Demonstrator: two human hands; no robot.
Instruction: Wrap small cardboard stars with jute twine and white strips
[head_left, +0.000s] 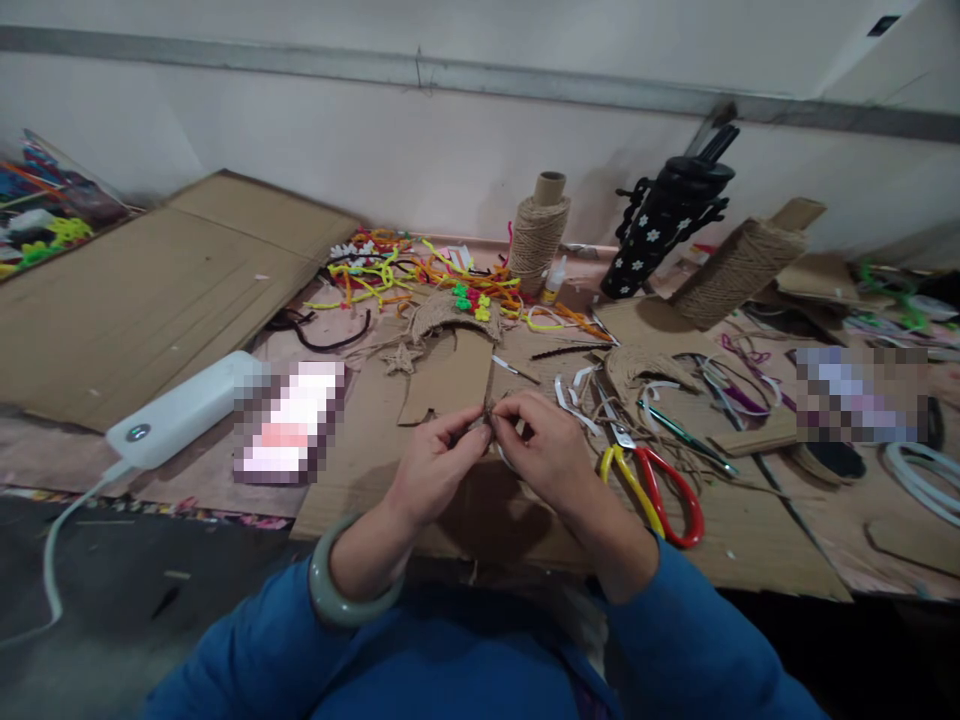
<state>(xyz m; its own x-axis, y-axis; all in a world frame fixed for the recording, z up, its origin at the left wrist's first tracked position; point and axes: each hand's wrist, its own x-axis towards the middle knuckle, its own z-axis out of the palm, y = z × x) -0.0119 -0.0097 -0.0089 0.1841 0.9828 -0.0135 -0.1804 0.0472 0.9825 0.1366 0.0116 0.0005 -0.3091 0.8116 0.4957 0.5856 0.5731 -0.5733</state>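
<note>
My left hand (442, 455) and my right hand (544, 440) meet over the cardboard, fingertips pinched together. Between them is a thin strand of brown twine (489, 388); its lower part is hidden by my fingers. Just beyond lies a twine-wrapped crescent (435, 312) with small green, red and yellow flowers on it, beside a twine star (400, 358) and a cut cardboard piece (448, 380). Right of my right hand are scissors (624, 436) with one yellow and one red handle, a green crochet hook (686, 436) and a second twine crescent (637, 368).
Two twine spools (538, 235) (742, 260) and a black flowered holder (660, 225) stand at the back. A glue bottle (555, 280) sits by coloured pipe cleaners (382, 280). To the left are a white power bank (187, 408), a blurred phone (292, 422) and a large cardboard sheet (165, 290).
</note>
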